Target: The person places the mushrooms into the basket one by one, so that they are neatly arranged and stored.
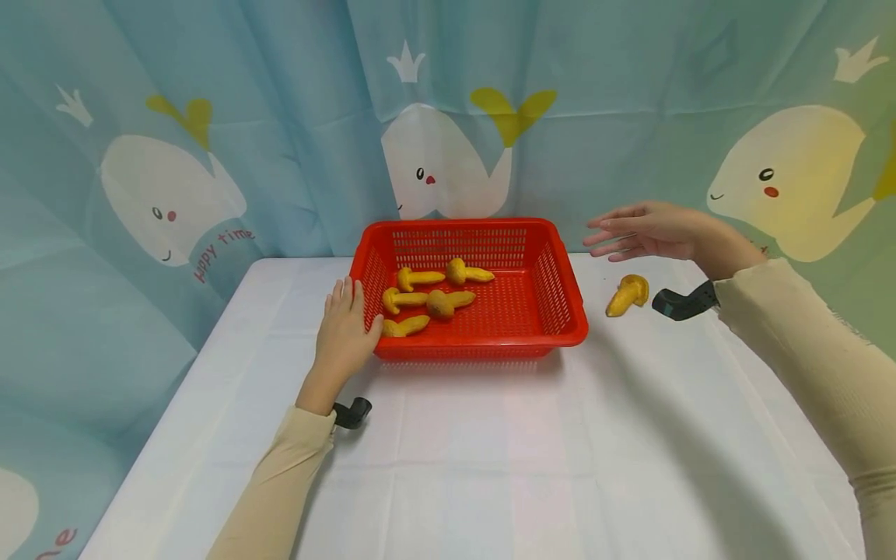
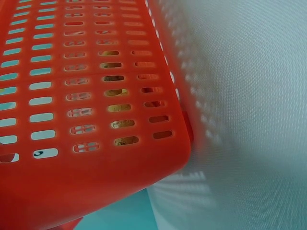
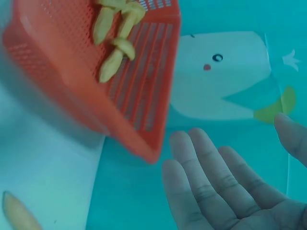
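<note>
A red plastic basket with slotted walls stands on the table and holds several yellow mushrooms. My left hand rests at its left rim, fingers extended and thumb touching the front-left part of the edge. In the left wrist view the basket's perforated side fills much of the picture, and the fingers are out of sight. My right hand hovers beyond the basket's right end, holding nothing, its fingers loosely extended. Below it, a single yellow mushroom lies on the table.
A white cloth covers the table. Behind and beside it hangs a blue-green curtain printed with whales, close to the basket's back rim. Each wrist carries a black camera mount.
</note>
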A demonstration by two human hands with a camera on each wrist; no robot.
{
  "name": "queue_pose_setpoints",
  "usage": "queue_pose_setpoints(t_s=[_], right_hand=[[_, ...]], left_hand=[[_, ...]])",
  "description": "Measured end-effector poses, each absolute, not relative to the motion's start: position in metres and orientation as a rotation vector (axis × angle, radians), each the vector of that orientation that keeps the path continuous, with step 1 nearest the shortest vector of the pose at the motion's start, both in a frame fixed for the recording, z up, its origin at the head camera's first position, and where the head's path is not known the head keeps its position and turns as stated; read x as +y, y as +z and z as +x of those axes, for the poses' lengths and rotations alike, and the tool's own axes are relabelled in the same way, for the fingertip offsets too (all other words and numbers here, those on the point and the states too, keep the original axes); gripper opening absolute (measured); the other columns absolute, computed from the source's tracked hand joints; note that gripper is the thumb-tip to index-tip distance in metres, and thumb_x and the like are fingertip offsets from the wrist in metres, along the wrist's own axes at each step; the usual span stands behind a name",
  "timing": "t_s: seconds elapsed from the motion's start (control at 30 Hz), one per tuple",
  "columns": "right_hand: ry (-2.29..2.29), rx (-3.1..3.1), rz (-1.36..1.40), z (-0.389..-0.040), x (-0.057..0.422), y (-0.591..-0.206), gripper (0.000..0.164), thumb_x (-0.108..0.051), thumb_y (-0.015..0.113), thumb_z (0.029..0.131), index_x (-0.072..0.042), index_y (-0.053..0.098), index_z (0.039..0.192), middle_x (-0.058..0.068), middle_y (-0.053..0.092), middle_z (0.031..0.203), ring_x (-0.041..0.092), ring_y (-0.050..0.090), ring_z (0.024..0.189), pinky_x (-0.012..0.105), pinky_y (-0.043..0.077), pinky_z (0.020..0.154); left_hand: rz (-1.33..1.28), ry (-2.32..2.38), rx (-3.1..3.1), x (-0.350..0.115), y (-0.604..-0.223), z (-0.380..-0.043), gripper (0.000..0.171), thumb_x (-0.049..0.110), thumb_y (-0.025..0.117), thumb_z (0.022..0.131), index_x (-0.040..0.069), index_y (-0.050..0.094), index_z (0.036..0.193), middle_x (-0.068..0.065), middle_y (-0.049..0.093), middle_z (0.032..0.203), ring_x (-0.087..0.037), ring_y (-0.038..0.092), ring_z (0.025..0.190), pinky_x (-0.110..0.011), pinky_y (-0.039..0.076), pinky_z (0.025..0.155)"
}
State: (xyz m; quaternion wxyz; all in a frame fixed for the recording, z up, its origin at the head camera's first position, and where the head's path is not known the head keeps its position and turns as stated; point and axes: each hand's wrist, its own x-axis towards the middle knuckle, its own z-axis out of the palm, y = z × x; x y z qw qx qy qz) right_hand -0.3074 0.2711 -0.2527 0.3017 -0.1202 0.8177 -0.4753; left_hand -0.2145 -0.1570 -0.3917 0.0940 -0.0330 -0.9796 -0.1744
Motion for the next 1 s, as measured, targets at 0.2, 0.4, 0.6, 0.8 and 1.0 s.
queue_pose_setpoints(t_s=[0.2, 0.4, 0.6, 0.8, 1.0], right_hand=[[-1.313, 2.153, -0.288, -0.305, 0.297, -0.265, 0.06, -0.029, 0.043, 0.1, 0.001, 0.02, 0.147, -0.016, 0.068, 0.107, 0.003, 0.065, 0.101, 0.024, 0.053, 0.089], [-1.51, 2.026, -0.203, -0.304, 0.319, -0.288, 0.031, -0.026, 0.043, 0.099, -0.017, 0.05, 0.129, -0.012, 0.069, 0.105, 0.006, 0.067, 0.098, 0.023, 0.054, 0.086], [-1.713, 1.759, -0.179, -0.3, 0.339, -0.315, 0.029, -0.02, 0.038, 0.101, -0.024, 0.067, 0.101, -0.006, 0.071, 0.105, 0.009, 0.068, 0.099, 0.024, 0.054, 0.085], [-1.861, 1.683, 0.003, -0.297, 0.346, -0.339, 0.029, -0.019, 0.041, 0.1, -0.017, 0.07, 0.095, -0.002, 0.073, 0.098, 0.012, 0.069, 0.094, 0.026, 0.056, 0.081], [-1.858, 1.752, 0.085, -0.297, 0.353, -0.359, 0.029, -0.015, 0.041, 0.1, -0.016, 0.068, 0.09, -0.003, 0.073, 0.096, 0.012, 0.07, 0.091, 0.025, 0.056, 0.082]], left_hand=[[-0.1, -0.511, -2.907, -0.158, -0.393, -0.216, 0.07, 0.029, 0.047, 0.093, -0.009, 0.021, 0.145, -0.028, 0.014, 0.154, -0.041, 0.008, 0.145, -0.052, 0.009, 0.118], [-0.098, -0.52, -2.908, -0.158, -0.393, -0.216, 0.071, 0.03, 0.048, 0.092, -0.008, 0.021, 0.145, -0.027, 0.014, 0.154, -0.04, 0.008, 0.145, -0.052, 0.009, 0.118], [-0.097, -0.521, -2.909, -0.158, -0.392, -0.216, 0.071, 0.029, 0.048, 0.092, -0.009, 0.021, 0.145, -0.027, 0.014, 0.154, -0.041, 0.008, 0.145, -0.053, 0.009, 0.118], [-0.103, -0.519, -2.907, -0.157, -0.392, -0.215, 0.071, 0.03, 0.048, 0.092, -0.009, 0.021, 0.145, -0.027, 0.014, 0.154, -0.04, 0.008, 0.145, -0.052, 0.009, 0.118], [-0.106, -0.526, -2.903, -0.157, -0.392, -0.215, 0.07, 0.03, 0.048, 0.092, -0.009, 0.021, 0.145, -0.027, 0.014, 0.154, -0.041, 0.008, 0.145, -0.052, 0.009, 0.118]])
